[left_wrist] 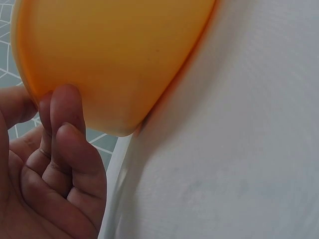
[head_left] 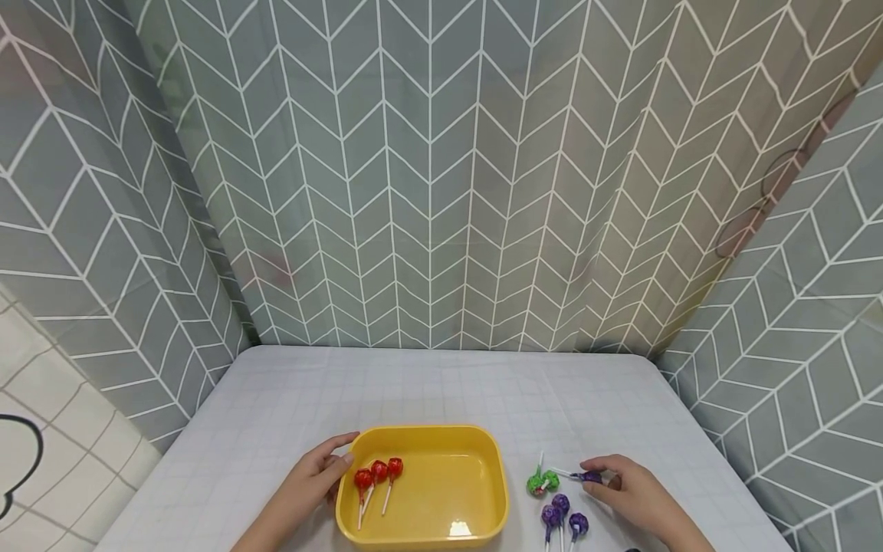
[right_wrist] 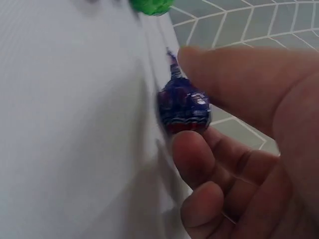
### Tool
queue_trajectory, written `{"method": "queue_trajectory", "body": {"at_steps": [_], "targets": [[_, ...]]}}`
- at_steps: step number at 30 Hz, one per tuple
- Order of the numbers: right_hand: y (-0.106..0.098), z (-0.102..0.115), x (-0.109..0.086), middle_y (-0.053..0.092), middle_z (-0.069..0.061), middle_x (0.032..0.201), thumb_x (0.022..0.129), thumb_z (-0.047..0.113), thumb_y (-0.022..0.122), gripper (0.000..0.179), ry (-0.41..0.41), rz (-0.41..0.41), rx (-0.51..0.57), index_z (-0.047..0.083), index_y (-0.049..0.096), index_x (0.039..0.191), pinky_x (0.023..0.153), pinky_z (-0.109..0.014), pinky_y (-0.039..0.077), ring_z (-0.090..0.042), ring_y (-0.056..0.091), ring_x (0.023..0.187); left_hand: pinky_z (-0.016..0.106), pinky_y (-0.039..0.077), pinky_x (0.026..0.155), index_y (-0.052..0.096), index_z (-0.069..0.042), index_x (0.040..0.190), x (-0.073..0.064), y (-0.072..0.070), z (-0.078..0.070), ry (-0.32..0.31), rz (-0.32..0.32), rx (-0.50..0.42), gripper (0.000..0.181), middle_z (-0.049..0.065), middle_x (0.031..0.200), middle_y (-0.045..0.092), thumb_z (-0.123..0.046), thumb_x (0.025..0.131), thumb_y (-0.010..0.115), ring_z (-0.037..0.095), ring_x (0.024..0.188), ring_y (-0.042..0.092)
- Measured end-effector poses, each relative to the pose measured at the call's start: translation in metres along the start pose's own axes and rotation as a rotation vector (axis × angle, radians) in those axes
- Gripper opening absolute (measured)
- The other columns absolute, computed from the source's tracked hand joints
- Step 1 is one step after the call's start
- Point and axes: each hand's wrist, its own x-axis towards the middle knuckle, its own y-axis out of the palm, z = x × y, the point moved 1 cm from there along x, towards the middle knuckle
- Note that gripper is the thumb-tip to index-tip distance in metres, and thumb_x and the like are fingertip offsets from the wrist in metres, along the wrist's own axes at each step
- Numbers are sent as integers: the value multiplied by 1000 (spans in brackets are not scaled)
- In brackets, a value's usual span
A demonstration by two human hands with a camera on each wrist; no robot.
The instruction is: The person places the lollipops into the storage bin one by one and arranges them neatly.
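Note:
A yellow plastic tray [head_left: 451, 479] stands on the table, and my left hand [head_left: 313, 479] grips its left side. In the left wrist view, fingertips [left_wrist: 67, 102] press against the tray's outer wall [left_wrist: 124, 55]. Three red lollipops [head_left: 379, 471] lie inside at the left, sticks toward me. Right of the tray, my right hand [head_left: 631, 491] pinches a purple-wrapped lollipop [right_wrist: 184, 104] by its head, close over the tabletop. Its white stick points left, toward green lollipops [head_left: 535, 484]. Three more purple lollipops [head_left: 560, 504] lie just in front of the right hand.
A white cloth [head_left: 441, 383] covers the table. Grey curtains [head_left: 428, 192] with white chevron lines hang behind it and on both sides. A small dark object [head_left: 632, 549] shows at the bottom edge of the head view, below the right hand.

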Motion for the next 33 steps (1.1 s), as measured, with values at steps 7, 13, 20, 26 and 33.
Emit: {"method": "queue_trajectory", "body": {"at_steps": [7,13,20,26,33], "targets": [[1,-1,3,67,4,100,86,15,76,15,17,-90,-68,19,76,100,59,-27,43,-7,48,66,31,50,52,43,-9,147,1,0,1,-6,-2,1,62,11,76,61,-43,98,58,23,59,54],[0,0,5,69,-1,106,86,16,76,21,59,-92,-74,15,76,108,60,-28,44,-10,51,68,31,50,52,44,-9,147,1,0,2,-5,-6,4,61,11,77,62,-42,98,59,23,59,55],[-1,-5,6,70,-2,98,76,32,84,40,118,-108,-118,9,74,107,63,-32,46,-11,56,70,31,50,52,44,-9,147,1,0,2,1,-6,4,60,11,76,62,-42,98,59,23,59,55],[-2,-3,5,70,1,92,73,34,86,39,106,-100,-141,9,76,102,64,-34,46,-12,54,70,31,50,52,44,-9,147,-1,0,1,9,0,-3,62,11,76,62,-42,98,59,23,59,55],[-3,-3,5,70,0,95,79,28,82,37,99,-98,-131,8,75,109,62,-31,45,-11,53,69,32,51,52,45,-9,146,-1,1,0,13,-10,9,62,11,75,62,-43,97,60,24,59,56]]}}
